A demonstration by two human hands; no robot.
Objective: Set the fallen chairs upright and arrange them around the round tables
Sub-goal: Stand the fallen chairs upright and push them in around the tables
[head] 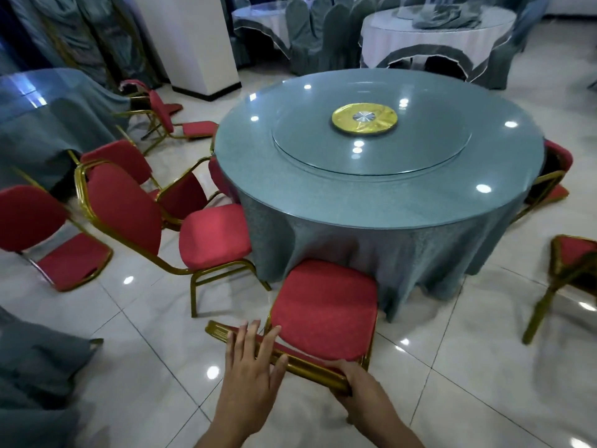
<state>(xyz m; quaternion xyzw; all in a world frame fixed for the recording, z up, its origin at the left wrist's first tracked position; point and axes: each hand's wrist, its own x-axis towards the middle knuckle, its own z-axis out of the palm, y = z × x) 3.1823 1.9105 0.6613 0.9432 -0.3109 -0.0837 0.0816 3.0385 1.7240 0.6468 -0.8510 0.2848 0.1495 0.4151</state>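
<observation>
A red-cushioned chair with a gold frame (326,307) stands upright right below me, its seat tucked against the blue-draped round table (381,176). My left hand (253,360) rests with straight, spread fingers on the gold top rail of its backrest. My right hand (353,379) grips the same rail at its right end. A second upright chair (213,236) stands at the table's left. Fallen chairs lie on the floor at the left (64,250), at the far left (174,121) and at the right (568,270).
A white pillar (193,43) rises behind the fallen chairs. Another blue-draped table (42,118) stands at the left, and two white-skirted tables with covered chairs (436,37) stand at the back. Blue cloth (35,376) lies bottom left. The floor is glossy white tile.
</observation>
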